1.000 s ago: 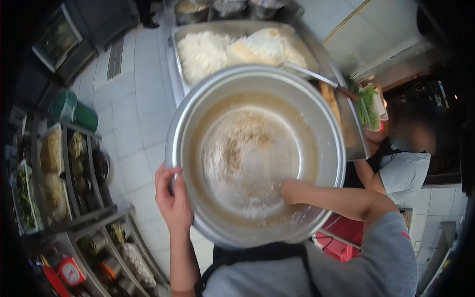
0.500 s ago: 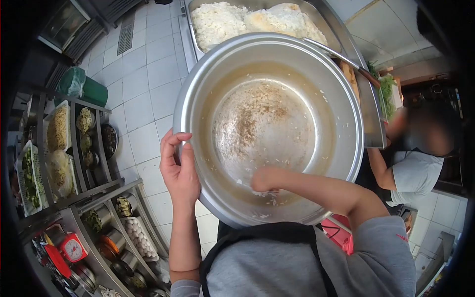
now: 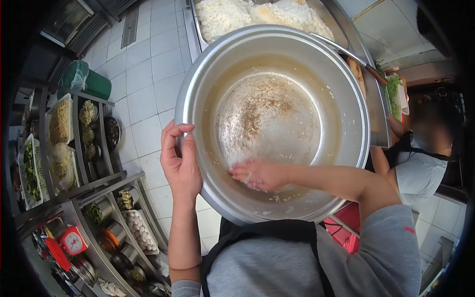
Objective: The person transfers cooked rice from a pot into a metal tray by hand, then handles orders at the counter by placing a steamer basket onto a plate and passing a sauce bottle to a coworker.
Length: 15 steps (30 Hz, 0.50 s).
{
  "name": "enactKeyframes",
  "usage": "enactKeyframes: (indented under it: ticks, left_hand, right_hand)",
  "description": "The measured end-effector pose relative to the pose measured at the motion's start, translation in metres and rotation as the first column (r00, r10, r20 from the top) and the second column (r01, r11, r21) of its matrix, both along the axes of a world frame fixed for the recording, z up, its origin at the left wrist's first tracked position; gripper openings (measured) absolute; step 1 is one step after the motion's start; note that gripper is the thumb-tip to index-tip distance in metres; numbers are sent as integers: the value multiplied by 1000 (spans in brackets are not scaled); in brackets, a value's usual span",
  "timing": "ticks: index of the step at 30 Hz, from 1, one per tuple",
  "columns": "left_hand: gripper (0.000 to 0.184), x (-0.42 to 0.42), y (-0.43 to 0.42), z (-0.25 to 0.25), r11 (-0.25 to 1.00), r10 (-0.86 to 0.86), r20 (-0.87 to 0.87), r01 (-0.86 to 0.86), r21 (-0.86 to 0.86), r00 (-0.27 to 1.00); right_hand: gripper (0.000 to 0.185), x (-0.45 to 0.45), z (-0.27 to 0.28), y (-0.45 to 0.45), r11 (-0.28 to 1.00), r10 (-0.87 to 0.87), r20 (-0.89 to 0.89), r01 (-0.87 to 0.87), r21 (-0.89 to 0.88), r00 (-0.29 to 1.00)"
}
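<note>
A large, wide metal pot is tilted so that I look straight into it. Brown scorch marks spot its bottom, and loose rice grains cling to its wall. My left hand is closed around the rim at the left, thumb on the inner side. Inside the pot, my right hand lies against the lower wall with fingers stretched out toward the left. Some rice grains stick to those fingers. Cooked rice fills a metal tray beyond the pot.
A long utensil with a wooden handle rests across the tray's right edge. At the right stands another person near green vegetables. Shelves at the left hold a basket of eggs and a red scale. A green bin stands farther back.
My right hand has moved left along the lower pot wall, and its curled fingers are now stretched out. My left hand keeps its hold on the rim.
</note>
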State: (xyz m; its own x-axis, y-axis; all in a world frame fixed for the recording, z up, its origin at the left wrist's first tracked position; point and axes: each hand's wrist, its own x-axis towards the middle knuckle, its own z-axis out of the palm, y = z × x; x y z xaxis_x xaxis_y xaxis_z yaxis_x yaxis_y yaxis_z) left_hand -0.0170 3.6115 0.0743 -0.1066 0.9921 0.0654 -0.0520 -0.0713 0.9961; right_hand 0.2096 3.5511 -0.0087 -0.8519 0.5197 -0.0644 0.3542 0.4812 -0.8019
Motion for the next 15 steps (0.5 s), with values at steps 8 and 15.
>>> enactKeyframes:
  ticks: [8, 15]
  left_hand:
    - [10, 2, -1, 4, 1000, 3, 6, -3, 4, 1000]
    - [10, 2, -1, 5, 1000, 11, 27, -11, -19, 1000]
  right_hand:
    - [42, 61, 6, -45, 806, 58, -13, -55, -590, 998]
    - [38, 102, 64, -40, 566, 61, 582, 452, -690, 811]
